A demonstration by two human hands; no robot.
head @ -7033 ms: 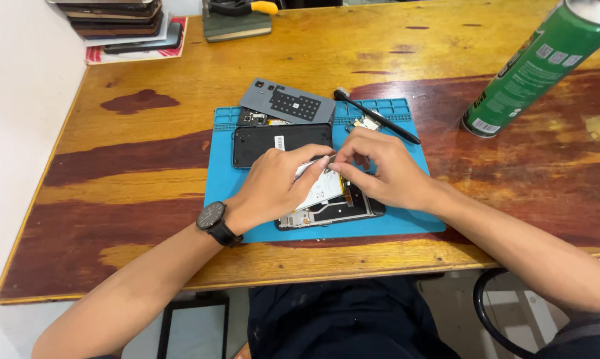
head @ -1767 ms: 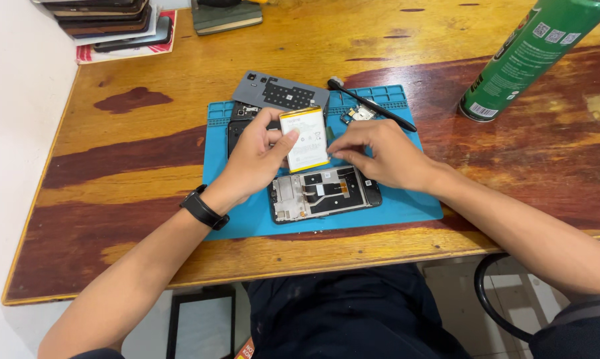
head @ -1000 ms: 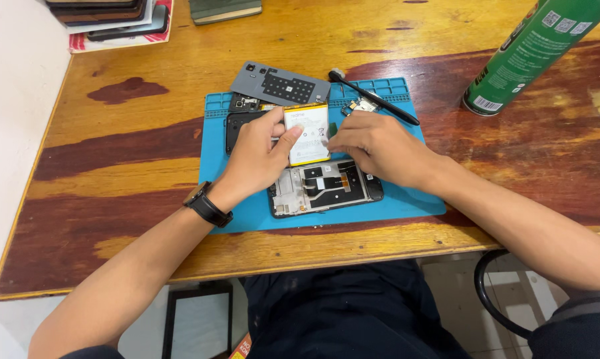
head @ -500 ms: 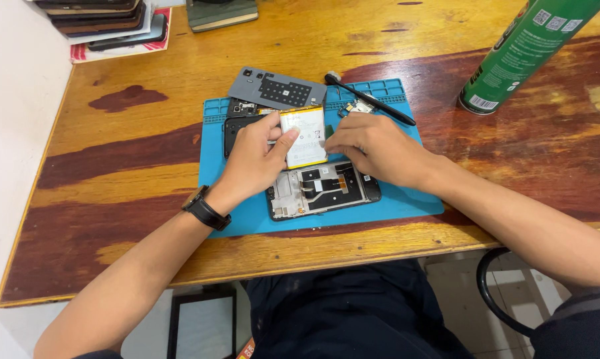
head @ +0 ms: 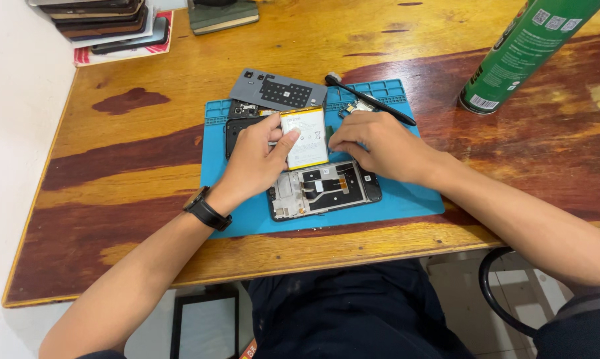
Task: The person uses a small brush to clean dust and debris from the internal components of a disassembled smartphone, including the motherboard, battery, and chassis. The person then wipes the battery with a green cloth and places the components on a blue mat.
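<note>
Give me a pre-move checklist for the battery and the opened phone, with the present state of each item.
1. Battery held by both hands: ok, left hand on its left edge, right hand at its right edge.
2. Battery lifted out of the opened phone: ok, it sits above the frame's upper edge.
3. Any cable or glue between battery and phone: cannot tell, hidden under the fingers.
4. Phone lies flat on the blue mat: ok.
5. Black tool out of the hands' way: ok, at the mat's top edge.
6. Green spray can apart from the mat: ok.
</note>
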